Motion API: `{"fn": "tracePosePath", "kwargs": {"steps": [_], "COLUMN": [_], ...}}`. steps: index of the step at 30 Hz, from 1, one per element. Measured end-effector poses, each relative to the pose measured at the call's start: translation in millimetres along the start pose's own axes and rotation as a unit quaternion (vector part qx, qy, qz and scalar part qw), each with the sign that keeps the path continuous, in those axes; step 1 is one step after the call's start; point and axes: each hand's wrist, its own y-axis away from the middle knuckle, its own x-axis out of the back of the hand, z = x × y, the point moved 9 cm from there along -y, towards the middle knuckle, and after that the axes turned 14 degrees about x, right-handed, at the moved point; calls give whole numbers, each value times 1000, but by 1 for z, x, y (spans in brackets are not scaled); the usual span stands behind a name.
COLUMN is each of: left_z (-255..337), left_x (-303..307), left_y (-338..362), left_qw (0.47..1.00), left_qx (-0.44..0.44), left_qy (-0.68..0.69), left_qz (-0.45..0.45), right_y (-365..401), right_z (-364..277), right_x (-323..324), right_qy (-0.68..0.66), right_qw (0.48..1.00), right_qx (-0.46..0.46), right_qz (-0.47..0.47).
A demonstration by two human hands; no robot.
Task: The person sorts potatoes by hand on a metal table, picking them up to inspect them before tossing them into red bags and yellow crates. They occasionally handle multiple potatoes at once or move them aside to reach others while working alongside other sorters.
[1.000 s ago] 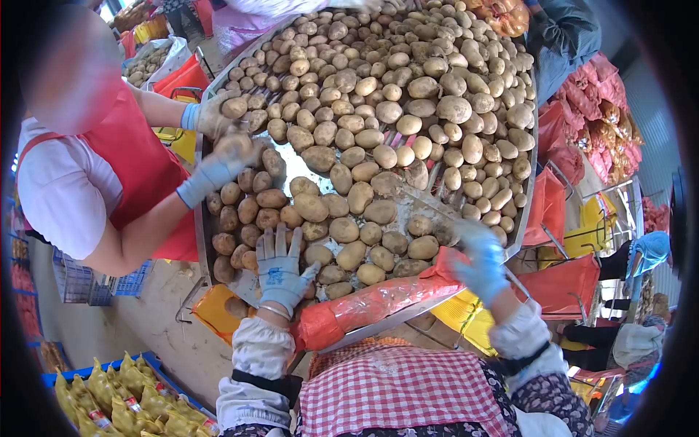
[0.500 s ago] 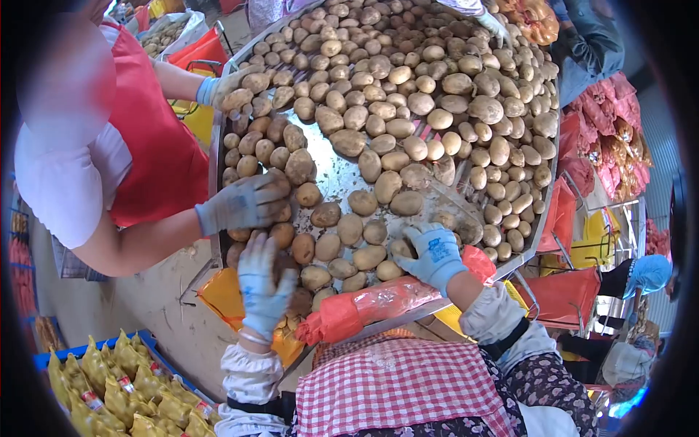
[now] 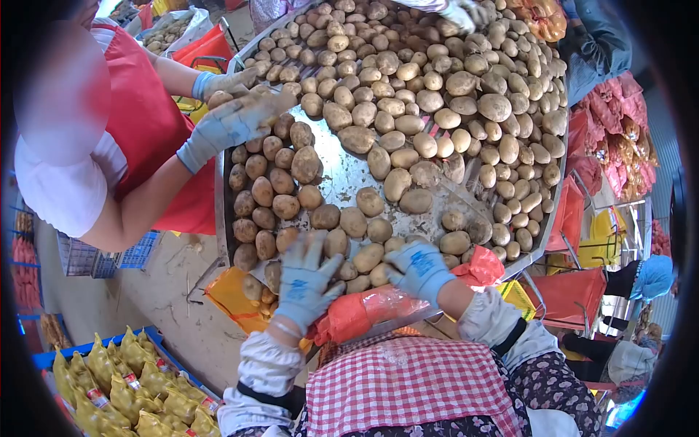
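Observation:
Both of my hands wear light blue-and-white gloves at the near edge of a metal sorting table point(image 3: 331, 171). My left hand point(image 3: 307, 284) lies over the near potatoes point(image 3: 368, 257) with its fingers spread, their tips slightly blurred. On the other side of that group, my right hand point(image 3: 421, 271) reaches leftward, fingers extended and touching potatoes. Neither hand is closed round a potato. Beneath my wrists, a red plastic-wrapped roll point(image 3: 371, 306) runs along the edge. Below my left hand hangs an orange-yellow bag point(image 3: 237, 291) with some potatoes at its mouth.
A co-worker in a red apron point(image 3: 156, 124) stands at the left, one gloved hand point(image 3: 227, 131) over the potatoes. Another person's glove point(image 3: 459, 14) is at the far side. A large potato heap point(image 3: 437, 87) covers the right side. Yellow filled bags point(image 3: 138, 379) stand in a blue crate.
My left hand has moved right and my right hand slightly left, closer together. The co-worker's near hand has moved up and away. Potatoes show beside the orange-yellow bag's mouth.

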Motion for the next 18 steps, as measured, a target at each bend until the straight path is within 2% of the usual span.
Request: {"fn": "tracePosePath", "kwargs": {"steps": [1, 3, 5, 6, 8, 9, 10, 11, 12, 13, 15, 16, 17, 18], "left_z": [-1, -5, -9, -10, -4, -2, 0, 14, 36, 51, 44, 28, 14, 4], "left_x": [-5, -22, -26, -26, -24, -13, -4, -6, -8, -6, -12, -20, -27, -23], "left_y": [-5, -16, -16, -13, -9, -7, -5, -7, -12, -18, -25, -22, -18, -8], "left_qw": [1000, 999, 999, 1000, 999, 997, 988, 988, 981, 971, 980, 995, 1000, 999], "left_qx": [0, 0, -12, -22, -35, -3, 28, 28, -9, -47, -17, -10, -4, 6], "left_qy": [-1, -29, -15, -2, 11, 69, 127, 128, 180, 230, 197, 98, 0, -26], "left_qz": [1, -25, -30, -15, 2, 46, 87, 83, 66, 50, 27, 24, 22, 36], "right_y": [-3, -5, 3, 8, 26, 27, 24, 22, 17, 15, 7, 20, 22, 34], "right_z": [-13, -7, 14, 17, 38, 32, 16, 1, -11, -2, 14, 32, 46, 76], "right_x": [-1, -8, -14, -13, -10, -6, 1, 11, 20, 18, 22, 14, 11, 21], "right_qy": [-58, -78, -299, -298, -405, -404, -555, -686, -722, -722, -666, -674, -673, -476], "right_qw": [995, 994, 952, 952, 903, 903, 809, 683, 642, 642, 714, 701, 701, 825], "right_qx": [61, 62, 30, 30, -97, -99, -69, -36, -35, -32, 14, -120, -122, -148], "right_qz": [61, 41, 67, 66, 105, 107, 182, 248, 257, 257, 215, 201, 203, 267]}}
